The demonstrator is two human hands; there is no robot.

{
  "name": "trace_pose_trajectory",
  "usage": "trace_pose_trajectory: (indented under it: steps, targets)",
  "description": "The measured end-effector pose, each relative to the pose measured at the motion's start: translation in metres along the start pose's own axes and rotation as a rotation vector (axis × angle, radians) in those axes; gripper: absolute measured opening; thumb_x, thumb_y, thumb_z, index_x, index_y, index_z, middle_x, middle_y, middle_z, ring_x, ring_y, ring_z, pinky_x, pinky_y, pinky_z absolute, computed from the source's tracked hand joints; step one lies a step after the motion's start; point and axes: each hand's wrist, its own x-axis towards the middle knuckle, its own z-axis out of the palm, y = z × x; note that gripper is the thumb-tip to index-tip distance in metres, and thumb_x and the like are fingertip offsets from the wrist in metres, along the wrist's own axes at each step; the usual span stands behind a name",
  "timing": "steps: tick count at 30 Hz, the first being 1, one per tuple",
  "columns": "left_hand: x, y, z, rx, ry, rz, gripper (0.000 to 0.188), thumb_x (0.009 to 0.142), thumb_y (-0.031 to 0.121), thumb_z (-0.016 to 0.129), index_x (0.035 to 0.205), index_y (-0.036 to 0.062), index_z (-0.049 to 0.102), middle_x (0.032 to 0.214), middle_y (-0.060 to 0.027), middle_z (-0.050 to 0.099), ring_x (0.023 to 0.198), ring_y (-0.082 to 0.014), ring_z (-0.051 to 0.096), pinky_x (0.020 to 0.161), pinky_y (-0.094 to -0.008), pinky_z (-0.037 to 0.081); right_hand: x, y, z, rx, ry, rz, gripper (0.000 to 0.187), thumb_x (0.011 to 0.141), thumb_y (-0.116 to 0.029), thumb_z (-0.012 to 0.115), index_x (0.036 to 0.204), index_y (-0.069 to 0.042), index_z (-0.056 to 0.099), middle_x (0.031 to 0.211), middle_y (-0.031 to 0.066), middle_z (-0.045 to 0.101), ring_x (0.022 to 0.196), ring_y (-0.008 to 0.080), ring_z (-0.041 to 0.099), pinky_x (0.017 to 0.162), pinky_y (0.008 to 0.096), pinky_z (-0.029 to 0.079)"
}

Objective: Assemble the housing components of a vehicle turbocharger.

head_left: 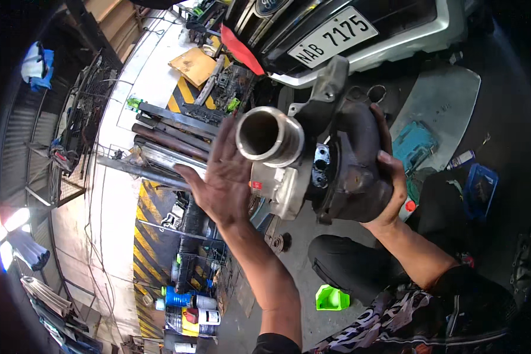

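Observation:
A turbocharger (353, 168) is raised in front of me, its round silver inlet (259, 134) turned toward the view. My right hand (395, 189) is wrapped round the dark, rusty cast housing on its right side. The fingertips show at the housing's edge; the rest of the grip is hidden behind it. Beside the silver compressor side (280, 183) is my left hand (223, 183), fingers stretched and thumb spread. Part of it passes behind the inlet, so I cannot tell whether it touches the metal. A dark bracket (327, 82) juts from the turbocharger's upper end.
A vehicle's front bumper (389, 56) stands ahead. To the right lie a grey panel (454, 97), a teal case (416, 141), a spray can (460, 159) and a blue tray (481, 192). A green container (332, 298) sits below; metal bars (171, 138) and paint buckets (203, 315) line the left.

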Motion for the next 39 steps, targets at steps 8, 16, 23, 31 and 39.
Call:
trace_pose_trajectory:
  steps: [8, 16, 23, 31, 39]
  targets:
    - [0.02, -0.039, 0.007, 1.007, 0.137, -0.145, 0.078, 0.095, 0.056, 0.042, 0.141, -0.007, 0.036, 0.145, -0.0218, 0.041, 0.134, -0.0281, 0.041, 0.112, -0.0409, 0.032, 0.001, -0.005, 0.001, 0.179, -0.002, 0.078, 0.069, 0.085, -0.029, 0.039, 0.151, -0.015, 0.024, 0.148, 0.0168, 0.034, 0.134, 0.0311, 0.04, 0.112, 0.0454, 0.035]
    - [0.001, -0.037, 0.006, 1.241, 0.344, -0.197, 0.06, 0.094, 0.035, 0.059, 0.137, -0.0032, 0.045, 0.137, -0.0143, 0.051, 0.124, -0.0224, 0.05, 0.107, -0.0366, 0.036, 0.004, -0.002, -0.009, -0.09, 0.015, -0.009, 0.072, 0.084, -0.027, 0.041, 0.151, -0.009, 0.023, 0.145, 0.0183, 0.036, 0.131, 0.0285, 0.044, 0.109, 0.0402, 0.038]
    - [-0.016, -0.04, -0.049, 1.338, 0.47, -0.064, 0.047, 0.097, 0.027, 0.058, 0.134, -0.0006, 0.049, 0.129, -0.0096, 0.055, 0.117, -0.0187, 0.053, 0.102, -0.0345, 0.04, 0.004, -0.002, -0.019, -0.35, 0.051, -0.087, 0.063, 0.087, -0.026, 0.043, 0.142, 0.006, 0.036, 0.154, 0.0176, 0.026, 0.139, 0.028, 0.032, 0.113, 0.035, 0.026]
    - [-0.018, -0.042, -0.045, 1.298, 0.495, -0.025, 0.044, 0.097, 0.024, 0.055, 0.133, -0.0013, 0.05, 0.127, -0.0101, 0.056, 0.115, -0.0184, 0.054, 0.101, -0.0342, 0.041, 0.002, -0.001, -0.023, -0.638, -0.048, -0.26, 0.062, 0.089, -0.025, 0.041, 0.142, 0.006, 0.034, 0.154, 0.0195, 0.027, 0.137, 0.0287, 0.035, 0.112, 0.0356, 0.028]
    - [-0.005, -0.031, 0.01, 1.481, 0.71, -0.104, 0.053, 0.102, 0.036, 0.043, 0.141, 0.0001, 0.04, 0.131, -0.0137, 0.054, 0.118, -0.0229, 0.054, 0.1, -0.0381, 0.045, 0.007, -0.008, -0.017, -0.335, -0.034, -0.047, 0.074, 0.082, -0.025, 0.045, 0.151, -0.009, 0.022, 0.145, 0.0185, 0.038, 0.127, 0.0289, 0.048, 0.106, 0.0414, 0.042]
